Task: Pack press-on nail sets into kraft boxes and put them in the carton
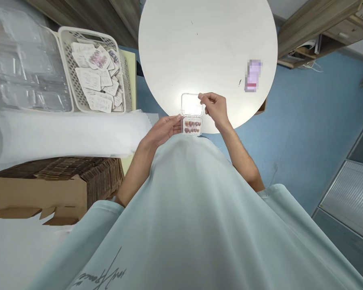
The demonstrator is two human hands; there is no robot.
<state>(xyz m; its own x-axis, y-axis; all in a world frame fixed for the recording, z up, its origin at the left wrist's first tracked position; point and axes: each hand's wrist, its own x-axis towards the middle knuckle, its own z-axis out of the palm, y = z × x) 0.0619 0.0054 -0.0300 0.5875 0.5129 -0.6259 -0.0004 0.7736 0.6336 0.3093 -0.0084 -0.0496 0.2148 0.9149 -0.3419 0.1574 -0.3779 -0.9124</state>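
Gripping the open clear plastic case (192,116) at the near edge of the counter (199,52), left hand (167,128) holding its left side, right hand (214,108) pinching the lid's (190,104) far-right corner, could spill press-on nails (192,124) if either slips.

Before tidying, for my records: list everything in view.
Open plastic case: 1, clear, between hands
Glossy pieces: two rows, reddish, in case
Round table: 1, white, ahead
Pixelated rectangle: 1, purple, on table
Perforated plastic basket: 1, white, left
Printed cards: many, white, in basket
Plastic boxes: several, clear, leftmost
Thin sheets: pile, white, left
Folded cardboard: stack, brown, left
Wooden cabinet: 1, brown, right
Shirt: 1, aqua, below
Left hand: 1, case's left
Right hand: 1, case's right
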